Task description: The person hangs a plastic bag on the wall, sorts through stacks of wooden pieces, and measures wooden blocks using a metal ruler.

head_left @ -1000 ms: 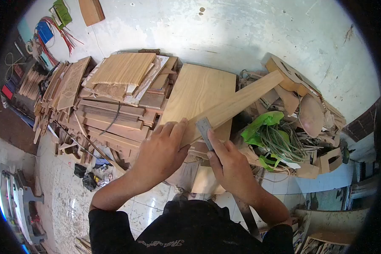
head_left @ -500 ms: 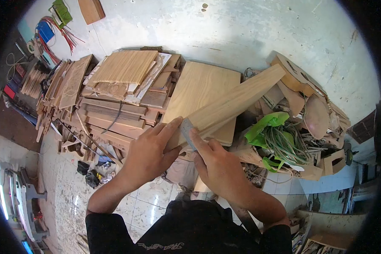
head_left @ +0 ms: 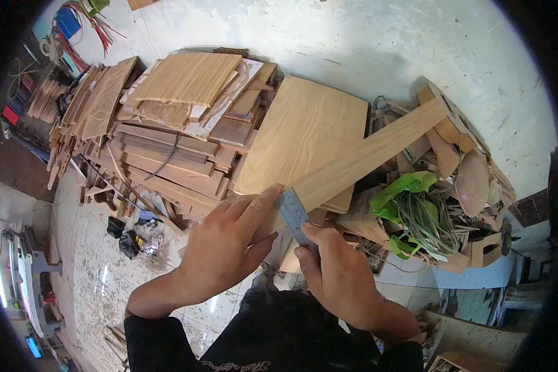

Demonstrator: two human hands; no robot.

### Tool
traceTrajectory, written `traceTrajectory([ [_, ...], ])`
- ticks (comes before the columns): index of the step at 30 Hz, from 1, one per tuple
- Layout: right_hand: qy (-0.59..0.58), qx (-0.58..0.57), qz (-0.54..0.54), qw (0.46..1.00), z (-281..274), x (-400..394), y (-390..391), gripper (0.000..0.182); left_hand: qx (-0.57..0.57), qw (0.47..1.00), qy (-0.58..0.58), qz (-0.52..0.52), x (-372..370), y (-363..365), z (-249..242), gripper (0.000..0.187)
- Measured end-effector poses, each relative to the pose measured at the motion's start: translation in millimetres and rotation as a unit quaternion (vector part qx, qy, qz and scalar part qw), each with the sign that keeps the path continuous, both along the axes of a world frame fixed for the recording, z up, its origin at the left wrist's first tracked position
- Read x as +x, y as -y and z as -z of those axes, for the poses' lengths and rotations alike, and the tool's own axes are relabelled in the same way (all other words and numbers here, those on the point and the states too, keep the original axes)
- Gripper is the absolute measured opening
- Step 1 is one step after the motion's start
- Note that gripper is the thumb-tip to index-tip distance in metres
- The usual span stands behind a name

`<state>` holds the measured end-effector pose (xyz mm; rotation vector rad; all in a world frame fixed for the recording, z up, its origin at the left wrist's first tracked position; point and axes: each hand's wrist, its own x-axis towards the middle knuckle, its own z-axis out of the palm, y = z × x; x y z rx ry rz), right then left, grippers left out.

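A long pale wooden plank (head_left: 372,153) slants from my hands up toward the wall at the right. My left hand (head_left: 229,242) grips its near end, with fingers along the far edge and the thumb at the near side. Across the plank, close to those fingertips, lies a flat grey metal ruler (head_left: 293,216) with markings on its face. My right hand (head_left: 338,273) is closed on the ruler's lower end. Whether the ruler has a stock is hidden by that hand.
Beyond the plank leans a wide wooden board (head_left: 304,133). Stacked timber (head_left: 167,155) fills the left. To the right are a guitar-shaped wooden body (head_left: 456,127) and a green bag with cords (head_left: 425,217). Black plastic scraps (head_left: 128,243) lie on the tiled floor (head_left: 99,291).
My right hand has drawn back down and right, and more of the ruler now shows. The plank's far end has shifted right in view; the camera view has tilted slightly.
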<state>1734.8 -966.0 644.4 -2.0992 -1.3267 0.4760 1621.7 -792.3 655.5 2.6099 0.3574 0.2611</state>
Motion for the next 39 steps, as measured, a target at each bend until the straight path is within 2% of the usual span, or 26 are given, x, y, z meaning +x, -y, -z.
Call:
traceTrajectory([
  [4,0.001,-0.013,0.000,1.000,1,-2,2,0.037,-0.007,1.000,-0.017,0.006,-3,0,5,0.073],
  [6,0.058,0.015,-0.005,0.998,6,-2,3,0.034,0.014,1.000,0.011,0.016,-4,0,7,0.075],
  [13,0.045,0.028,-0.006,0.999,9,-3,6,0.036,0.009,1.000,-0.011,0.015,-8,4,13,0.078],
  [15,0.016,-0.013,-0.017,1.000,2,-3,6,0.039,0.020,1.000,0.011,0.014,-9,7,17,0.079],
  [19,0.001,-0.022,-0.017,1.000,4,-3,7,0.039,0.015,1.000,-0.005,0.013,-10,9,15,0.078],
  [31,0.007,0.013,-0.011,1.000,14,-6,13,0.039,0.009,1.000,0.010,0.022,-8,10,15,0.074],
  [33,0.029,0.050,0.002,0.998,20,-7,15,0.039,0.009,1.000,0.012,0.025,-8,10,16,0.074],
  [39,0.025,0.041,0.005,0.999,23,-9,18,0.040,0.014,0.999,0.024,0.036,-10,11,20,0.076],
])
